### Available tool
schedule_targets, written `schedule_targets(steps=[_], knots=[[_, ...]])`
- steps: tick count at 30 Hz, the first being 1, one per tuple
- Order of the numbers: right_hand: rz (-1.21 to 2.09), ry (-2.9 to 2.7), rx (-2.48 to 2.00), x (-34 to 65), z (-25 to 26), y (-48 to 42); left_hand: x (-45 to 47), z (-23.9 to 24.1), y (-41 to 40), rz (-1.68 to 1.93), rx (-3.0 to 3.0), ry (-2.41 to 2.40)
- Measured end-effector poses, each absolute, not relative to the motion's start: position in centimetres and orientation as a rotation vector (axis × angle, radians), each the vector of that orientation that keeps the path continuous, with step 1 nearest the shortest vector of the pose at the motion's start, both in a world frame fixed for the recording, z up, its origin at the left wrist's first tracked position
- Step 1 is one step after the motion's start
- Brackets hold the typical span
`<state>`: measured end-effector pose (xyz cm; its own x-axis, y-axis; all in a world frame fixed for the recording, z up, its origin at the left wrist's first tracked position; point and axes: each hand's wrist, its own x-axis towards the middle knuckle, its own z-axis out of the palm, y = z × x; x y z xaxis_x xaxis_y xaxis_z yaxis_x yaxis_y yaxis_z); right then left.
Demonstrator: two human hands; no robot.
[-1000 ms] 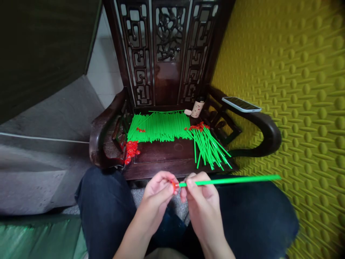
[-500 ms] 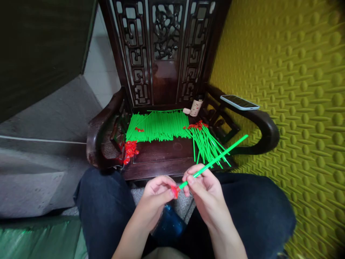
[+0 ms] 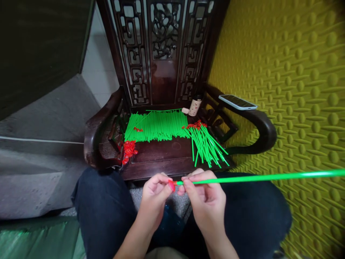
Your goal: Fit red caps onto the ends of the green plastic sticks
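Just in front of the chair [image 3: 161, 153], my left hand [image 3: 154, 190] pinches a small red cap [image 3: 171, 185] between thumb and fingertips, at the very tips. My right hand [image 3: 206, 194] is closed on a green stick [image 3: 256, 177], held near one end. That short end pokes out past my right thumb and meets the cap's narrow neck; I cannot tell how far in it sits. The rest of the stick runs off to my right, nearly level, above my right thigh [image 3: 253, 205] and out of view. The stick is thin, straight and bright green, with a shine towards its far part. The cap is glossy red, flared on my left hand's side and paler orange at the neck, its face partly hidden by my thumb
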<state>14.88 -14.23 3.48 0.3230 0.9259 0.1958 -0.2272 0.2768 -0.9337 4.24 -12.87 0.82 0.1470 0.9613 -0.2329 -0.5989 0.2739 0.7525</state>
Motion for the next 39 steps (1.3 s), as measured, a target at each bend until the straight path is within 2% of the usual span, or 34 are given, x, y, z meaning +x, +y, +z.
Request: schedule_targets(steps=[2,8,15,39], knots=[[0.947,-0.860,-1.006,14.8,3.2,-14.2,4.2,0.9,-12.8,1.177,0.510,0.788],[1.276,-0.663,-0.970,15.8,2.0,-13.3,3.6,0.9,-12.1,1.030,0.392,0.727],[1.233,-0.618,-0.986,16.4,2.1,-12.9,3.6,0.6,-11.7,0.947,0.347,0.737],[1.155,-0.661,-1.036,16.5,0.8,-12.4,3.1,-0.4,-11.4,1.018,0.576,0.728]])
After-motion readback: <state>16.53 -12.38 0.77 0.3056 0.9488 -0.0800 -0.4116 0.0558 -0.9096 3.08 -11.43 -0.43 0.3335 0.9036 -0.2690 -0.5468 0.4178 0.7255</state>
